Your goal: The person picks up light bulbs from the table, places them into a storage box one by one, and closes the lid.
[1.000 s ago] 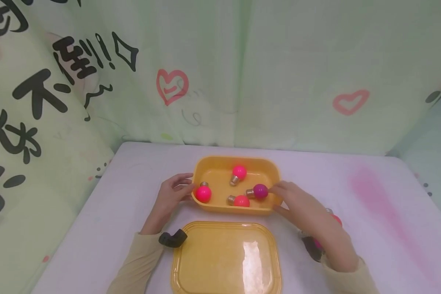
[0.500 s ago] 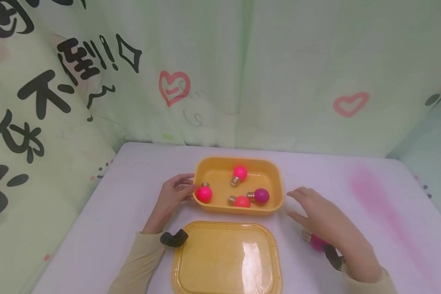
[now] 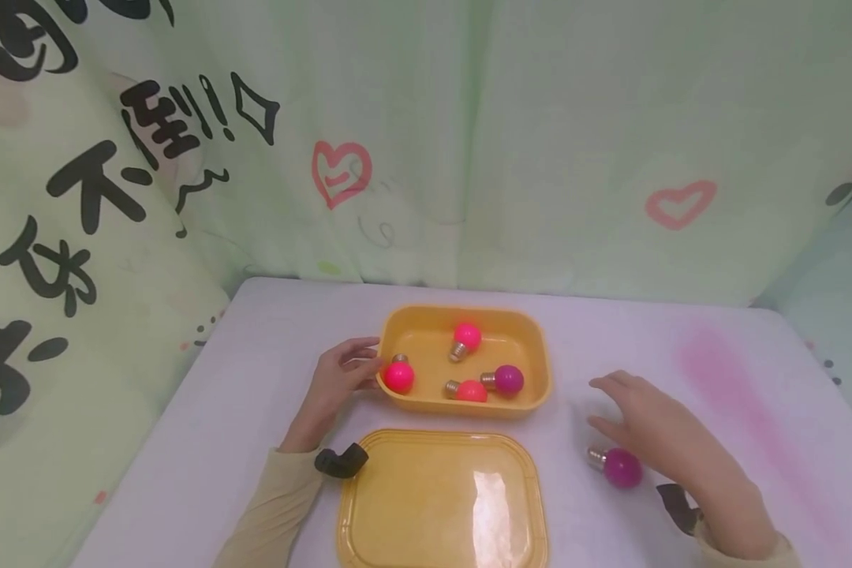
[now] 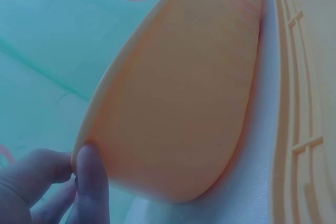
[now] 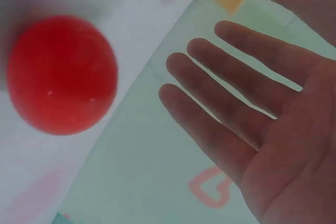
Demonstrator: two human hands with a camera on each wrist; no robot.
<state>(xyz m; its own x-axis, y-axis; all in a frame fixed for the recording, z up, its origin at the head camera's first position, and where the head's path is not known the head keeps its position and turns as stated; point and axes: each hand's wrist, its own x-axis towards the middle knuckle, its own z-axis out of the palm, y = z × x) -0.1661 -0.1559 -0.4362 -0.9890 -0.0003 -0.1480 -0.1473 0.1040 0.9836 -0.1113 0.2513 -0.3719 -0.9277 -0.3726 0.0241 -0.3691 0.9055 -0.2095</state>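
Note:
A yellow plastic box [image 3: 461, 406] holds several light bulbs: a pink bulb [image 3: 399, 376] at its left, another pink bulb [image 3: 467, 337] at the back, a coral-pink bulb [image 3: 471, 391] and a purple bulb [image 3: 508, 380] along the front. My left hand [image 3: 338, 380] pinches the box's left rim, thumb against the outer wall [image 4: 168, 93]. To the right of the box, my right hand [image 3: 656, 426] hovers with fingers spread, holding nothing. Below it lies a purple bulb [image 3: 622, 468] on the table. A red bulb [image 5: 62, 75] shows in the right wrist view; in the head view it is hidden.
A flat yellow lid [image 3: 440, 505] lies in front of the box on the white table [image 3: 724, 394]. Pale green curtains [image 3: 568, 142] hang behind and to the left. The left wristband [image 3: 341, 461] overlaps the lid's corner.
My right hand has left the box's right end and moved right over the table, uncovering the loose purple bulb. My left hand stays at the box's left rim.

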